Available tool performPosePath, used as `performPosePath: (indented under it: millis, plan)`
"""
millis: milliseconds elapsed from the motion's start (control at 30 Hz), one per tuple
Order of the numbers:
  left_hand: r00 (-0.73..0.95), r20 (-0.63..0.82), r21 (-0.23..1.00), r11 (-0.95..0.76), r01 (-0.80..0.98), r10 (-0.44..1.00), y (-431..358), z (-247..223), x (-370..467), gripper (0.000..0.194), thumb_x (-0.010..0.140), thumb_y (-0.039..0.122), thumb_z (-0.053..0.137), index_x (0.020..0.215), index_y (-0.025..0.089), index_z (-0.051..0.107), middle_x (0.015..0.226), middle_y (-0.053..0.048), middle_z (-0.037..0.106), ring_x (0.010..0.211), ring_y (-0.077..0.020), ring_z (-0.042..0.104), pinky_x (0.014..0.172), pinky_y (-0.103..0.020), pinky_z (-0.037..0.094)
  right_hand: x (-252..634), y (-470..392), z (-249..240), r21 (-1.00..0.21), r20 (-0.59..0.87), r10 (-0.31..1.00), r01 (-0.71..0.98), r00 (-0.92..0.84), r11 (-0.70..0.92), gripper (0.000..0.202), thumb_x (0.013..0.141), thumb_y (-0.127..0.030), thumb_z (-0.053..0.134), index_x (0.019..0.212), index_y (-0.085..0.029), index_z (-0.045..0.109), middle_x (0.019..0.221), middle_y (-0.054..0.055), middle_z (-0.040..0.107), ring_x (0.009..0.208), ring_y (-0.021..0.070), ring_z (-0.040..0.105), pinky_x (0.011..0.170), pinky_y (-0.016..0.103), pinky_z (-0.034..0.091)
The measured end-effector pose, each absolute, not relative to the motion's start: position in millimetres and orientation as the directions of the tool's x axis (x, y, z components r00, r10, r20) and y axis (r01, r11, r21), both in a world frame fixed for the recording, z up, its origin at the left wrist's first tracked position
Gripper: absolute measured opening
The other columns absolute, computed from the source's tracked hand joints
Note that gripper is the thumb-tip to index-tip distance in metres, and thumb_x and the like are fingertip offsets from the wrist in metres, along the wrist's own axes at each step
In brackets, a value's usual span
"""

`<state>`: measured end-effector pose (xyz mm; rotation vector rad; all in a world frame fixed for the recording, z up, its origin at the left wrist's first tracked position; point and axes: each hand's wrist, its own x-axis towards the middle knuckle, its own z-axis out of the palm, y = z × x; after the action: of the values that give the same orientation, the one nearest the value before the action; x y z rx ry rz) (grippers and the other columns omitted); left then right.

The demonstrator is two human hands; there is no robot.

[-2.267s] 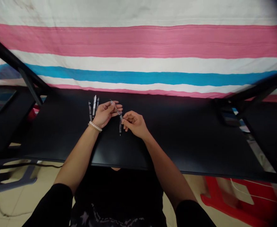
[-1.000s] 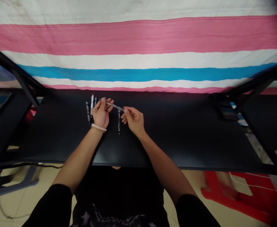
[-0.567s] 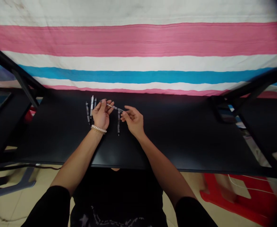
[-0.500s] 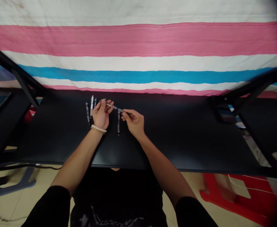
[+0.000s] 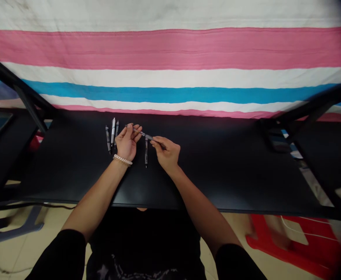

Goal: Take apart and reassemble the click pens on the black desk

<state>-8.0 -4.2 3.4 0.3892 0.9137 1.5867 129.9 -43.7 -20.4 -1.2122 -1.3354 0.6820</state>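
Note:
A taken-apart pen spans the gap between my hands above the black table. My left hand, palm partly up, pinches the thin pen refill between thumb and fingertips; a dark end shows past the thumb. At the refill's other end, my right hand is closed around the grey pen barrel. The refill seems to run into the barrel, though how deep I cannot tell. Below this lies a dark pen. Left of my left hand lie a white pen, a grey-black pen and another dark pen, partly hidden.
The black table ends at a striped cloth along the back. Black slanted frame bars stand at both sides. A red stool is on the floor at right, and a dark cable runs at the front left.
Both hands have shifted slightly right with the pen parts. My right hand has turned a little, and its fingers are more curled around the barrel. The pens on the table have not moved.

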Motion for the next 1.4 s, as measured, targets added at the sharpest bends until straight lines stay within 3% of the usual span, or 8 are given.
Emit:
performPosePath:
  millis: [100,200,800,933,1033,1133,1233,1400]
  plan:
    - [-0.250,-0.233,0.734,0.002,-0.679,0.940,-3,2,-10,0.016,0.081,0.028,0.078,0.086,0.016,0.069,0.090,-0.007,0.074,0.084,-0.0176,0.073,0.080,-0.030,0.056,130,-42,-18,-0.969,0.211,0.969,0.158,0.131,0.190,0.034,0.090,-0.051,0.062,0.098,-0.020,0.072,0.080,0.005,0.075,0.068,0.0176,0.074,0.062,0.031,0.064]
    - [-0.275,-0.231,0.734,-0.018,-0.679,0.933,-1,0,-13,0.015,0.081,0.028,0.078,0.086,0.016,0.069,0.089,-0.007,0.074,0.084,-0.0172,0.072,0.081,-0.030,0.055,131,-40,-15,-0.961,0.251,0.962,0.147,0.112,0.234,0.036,0.084,-0.050,0.069,0.106,-0.020,0.070,0.093,0.007,0.075,0.079,0.0175,0.074,0.067,0.029,0.063]
    - [-0.250,-0.222,0.755,0.004,-0.656,0.942,-3,-1,-9,0.017,0.082,0.030,0.077,0.088,0.017,0.068,0.091,-0.006,0.073,0.086,-0.0170,0.071,0.083,-0.032,0.054,138,-43,-11,-0.974,0.143,0.989,0.181,0.035,0.135,0.042,0.089,-0.059,0.060,0.083,-0.018,0.069,0.062,0.001,0.067,0.045,0.0102,0.062,0.043,0.020,0.049]
    - [-0.162,-0.225,0.732,0.057,-0.678,0.961,-4,7,-13,0.011,0.086,0.027,0.071,0.089,0.018,0.068,0.085,-0.003,0.070,0.077,-0.0128,0.068,0.079,-0.027,0.054,138,-41,-8,-0.982,0.066,0.994,0.173,-0.081,0.079,0.052,0.092,-0.061,0.053,0.066,-0.017,0.063,0.050,-0.001,0.060,0.037,0.0079,0.053,0.039,0.019,0.040]
    - [-0.040,-0.212,0.673,0.116,-0.731,0.976,-2,21,-24,0.011,0.093,0.027,0.061,0.087,0.019,0.066,0.071,0.001,0.060,0.059,-0.0077,0.058,0.068,-0.022,0.052,138,-38,-10,-0.990,0.067,0.993,0.114,-0.094,0.077,0.052,0.091,-0.064,0.053,0.076,-0.017,0.068,0.058,0.001,0.065,0.045,0.0092,0.058,0.044,0.020,0.043]
    - [0.065,-0.235,0.641,0.205,-0.740,0.970,-1,38,-43,0.037,0.098,0.046,0.046,0.079,0.019,0.062,0.054,0.004,0.041,0.040,-0.0072,0.034,0.039,-0.020,0.033,139,-35,-14,-0.980,0.109,0.993,0.164,-0.038,0.114,0.051,0.091,-0.064,0.052,0.081,-0.017,0.069,0.061,0.001,0.066,0.047,0.0090,0.058,0.048,0.021,0.044]
    - [-0.034,-0.271,0.689,0.170,-0.705,0.962,-1,53,-70,0.036,0.098,0.045,0.044,0.077,0.021,0.061,0.047,0.006,0.025,0.037,-0.0086,0.018,0.034,-0.023,0.020,141,-33,-17,-0.968,0.114,0.993,0.222,-0.025,0.117,0.051,0.092,-0.063,0.051,0.080,-0.017,0.067,0.060,0.001,0.065,0.046,0.0093,0.056,0.049,0.022,0.044]
    - [-0.234,-0.170,0.755,-0.026,-0.655,0.957,-8,80,-120,0.040,0.101,0.032,0.028,0.074,0.021,0.056,0.047,0.006,0.020,0.041,-0.0095,0.007,0.035,-0.022,0.013,144,-32,-19,-0.958,0.124,0.991,0.254,-0.058,0.135,0.047,0.092,-0.060,0.052,0.076,-0.018,0.065,0.060,0.000,0.065,0.048,0.0099,0.056,0.049,0.023,0.043]
